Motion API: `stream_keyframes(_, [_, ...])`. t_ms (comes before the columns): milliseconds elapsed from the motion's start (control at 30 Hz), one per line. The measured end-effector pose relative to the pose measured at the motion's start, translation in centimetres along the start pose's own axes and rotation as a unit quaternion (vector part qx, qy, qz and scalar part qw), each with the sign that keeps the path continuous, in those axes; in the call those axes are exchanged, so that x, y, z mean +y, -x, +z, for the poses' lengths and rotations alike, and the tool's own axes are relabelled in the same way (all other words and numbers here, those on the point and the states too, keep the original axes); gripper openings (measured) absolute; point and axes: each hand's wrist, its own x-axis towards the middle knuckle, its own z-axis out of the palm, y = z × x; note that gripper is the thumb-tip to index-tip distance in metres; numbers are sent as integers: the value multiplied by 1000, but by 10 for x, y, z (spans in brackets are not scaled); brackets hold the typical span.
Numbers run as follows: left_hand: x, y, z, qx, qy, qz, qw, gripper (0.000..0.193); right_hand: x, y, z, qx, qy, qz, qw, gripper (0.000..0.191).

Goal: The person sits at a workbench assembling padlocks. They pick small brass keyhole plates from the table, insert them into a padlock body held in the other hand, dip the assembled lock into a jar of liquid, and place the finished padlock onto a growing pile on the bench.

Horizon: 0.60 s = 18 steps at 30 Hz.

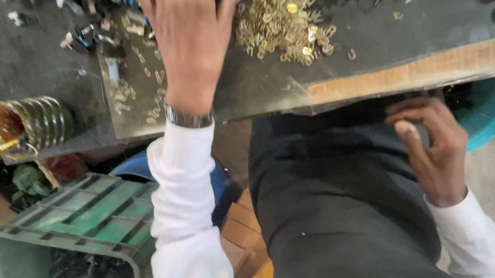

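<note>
Brass rings sit heaped on the dark workbench, just right of my left hand, which reaches forward, fingers loosely spread, palm down. My right hand is below the bench edge, curled around something small and dark.

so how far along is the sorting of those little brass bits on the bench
Looks done: a heap of small brass pieces is gathered on the bench top. In hand: the left hand reaches over the mixed dark parts at the far edge; the right hand grips a small dark object below the bench. Left: scattered brass bits lie loose beside the left hand.
</note>
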Motion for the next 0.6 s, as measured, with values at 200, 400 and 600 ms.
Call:
stream_keyframes(200, [10, 16, -27, -11, 59, -54, 997, 52, -8, -14, -1, -2, -16, 18, 1000, 10])
stream_keyframes(400, [23, 13, -67, 107, 173, -179, 963, 37, -28, -23, -7, -36, -49, -17, 998, 9])
stream_keyframes(600, [101, 27, -101, -19, 331, -135, 934, 15, -56, -23, 11, -47, -175, -23, 983, 19])
